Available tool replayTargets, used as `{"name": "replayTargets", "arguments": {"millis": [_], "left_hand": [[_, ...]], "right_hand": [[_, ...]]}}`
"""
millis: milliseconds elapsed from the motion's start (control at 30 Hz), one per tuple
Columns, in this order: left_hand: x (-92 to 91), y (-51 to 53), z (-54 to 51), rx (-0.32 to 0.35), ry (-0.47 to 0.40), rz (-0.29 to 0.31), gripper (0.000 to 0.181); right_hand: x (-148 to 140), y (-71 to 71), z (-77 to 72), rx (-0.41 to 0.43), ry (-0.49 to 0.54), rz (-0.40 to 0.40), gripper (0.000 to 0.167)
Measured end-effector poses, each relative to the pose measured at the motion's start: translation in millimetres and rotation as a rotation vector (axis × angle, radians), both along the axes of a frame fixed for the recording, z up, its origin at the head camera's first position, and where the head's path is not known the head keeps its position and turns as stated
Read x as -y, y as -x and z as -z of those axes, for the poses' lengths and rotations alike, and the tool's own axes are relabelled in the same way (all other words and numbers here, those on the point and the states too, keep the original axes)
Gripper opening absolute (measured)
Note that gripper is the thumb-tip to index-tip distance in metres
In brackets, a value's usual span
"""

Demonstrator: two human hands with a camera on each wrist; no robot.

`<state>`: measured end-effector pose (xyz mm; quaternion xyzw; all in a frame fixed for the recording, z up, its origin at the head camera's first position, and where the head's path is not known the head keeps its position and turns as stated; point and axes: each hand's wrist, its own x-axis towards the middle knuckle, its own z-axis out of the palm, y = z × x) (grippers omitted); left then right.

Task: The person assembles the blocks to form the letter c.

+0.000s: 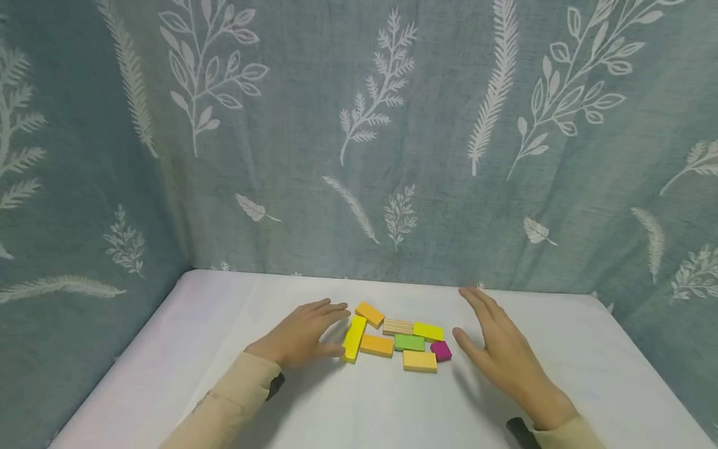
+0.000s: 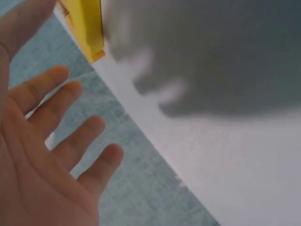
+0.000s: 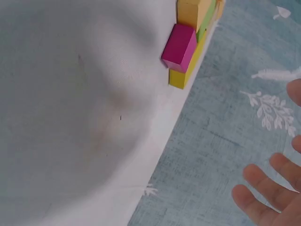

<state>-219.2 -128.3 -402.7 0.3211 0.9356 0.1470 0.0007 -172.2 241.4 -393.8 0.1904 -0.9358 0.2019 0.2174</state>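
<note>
A loose cluster of wooden blocks lies on the white table. At its left end a long yellow block (image 1: 354,338) stands beside two orange blocks (image 1: 377,345). A striped wood-coloured block (image 1: 398,327), a second yellow block (image 1: 429,332), a green block (image 1: 409,342) and a pale orange block (image 1: 419,361) fill the middle and right. The magenta block (image 3: 179,46) sits at the right end. My left hand (image 1: 305,333) hovers by the long yellow block, fingers spread and relaxed, holding nothing. To the right of the magenta block, my right hand (image 1: 502,352) is raised with its fingers apart, also holding nothing.
The white-covered table (image 1: 314,411) stretches around the blocks. A grey-green curtain (image 1: 314,206) with white leaf prints hangs behind it and along both sides. Dark straps (image 1: 275,386) circle the wrists below beige sleeves (image 1: 232,393).
</note>
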Motion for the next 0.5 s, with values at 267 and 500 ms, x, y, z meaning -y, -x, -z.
{"name": "replayTargets", "arguments": {"millis": [267, 500], "left_hand": [[-8.2, 10.7, 0.2, 0.073, 0.065, 0.051, 0.066], [-7.8, 11.6, 5.7, 0.060, 0.125, 0.076, 0.059]], "right_hand": [[14, 5.6, -2.0, 0.041, -0.053, -0.080, 0.065], [33, 13.9, -7.8, 0.041, -0.115, -0.176, 0.058]]}}
